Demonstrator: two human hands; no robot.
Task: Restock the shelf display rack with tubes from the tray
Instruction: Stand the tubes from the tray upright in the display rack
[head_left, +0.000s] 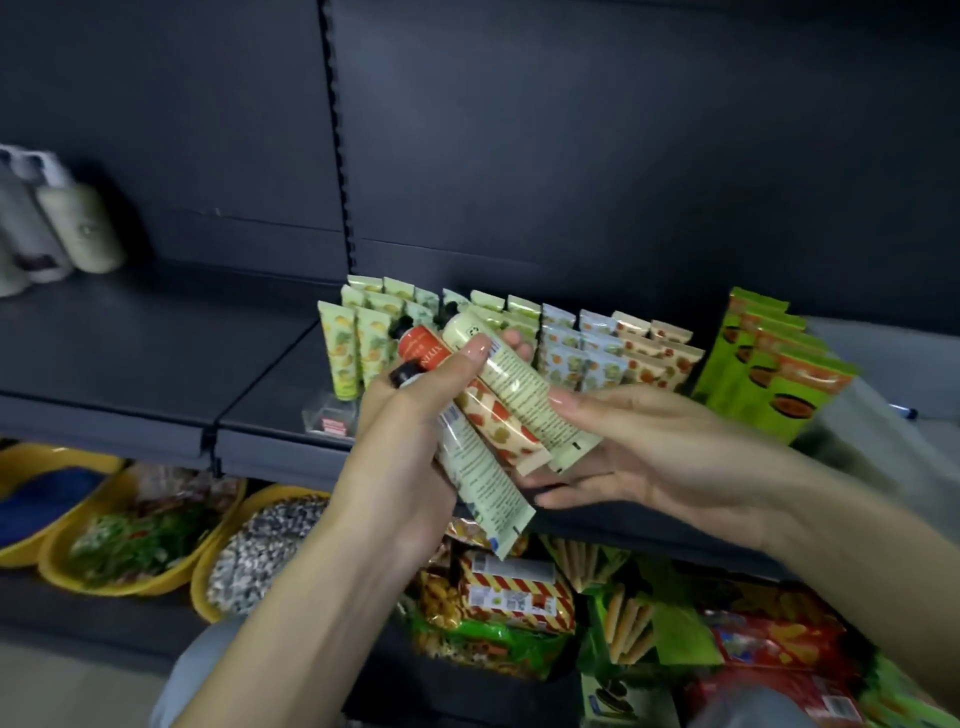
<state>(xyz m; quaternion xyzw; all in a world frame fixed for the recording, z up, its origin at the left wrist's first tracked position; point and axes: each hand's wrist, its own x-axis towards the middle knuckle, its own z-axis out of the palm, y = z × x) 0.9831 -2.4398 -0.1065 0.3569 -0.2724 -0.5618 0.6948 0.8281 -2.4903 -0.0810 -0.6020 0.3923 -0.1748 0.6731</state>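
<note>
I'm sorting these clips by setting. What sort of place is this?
Probably a small shop: dark metal shelving, tubes lined up in a display rack, packaged snacks underneath.

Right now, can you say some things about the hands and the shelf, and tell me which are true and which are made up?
1. The left hand and the right hand both hold a bunch of tubes. True.
2. The rack on the shelf has nothing in it. False: rows of tubes stand in it.
3. Green boxes stand to the right of the rack. True.
4. The yellow bowls sit above the shelf. False: they sit below it, on the left.
5. A red tube with a black cap is in the bunch. True.
</note>
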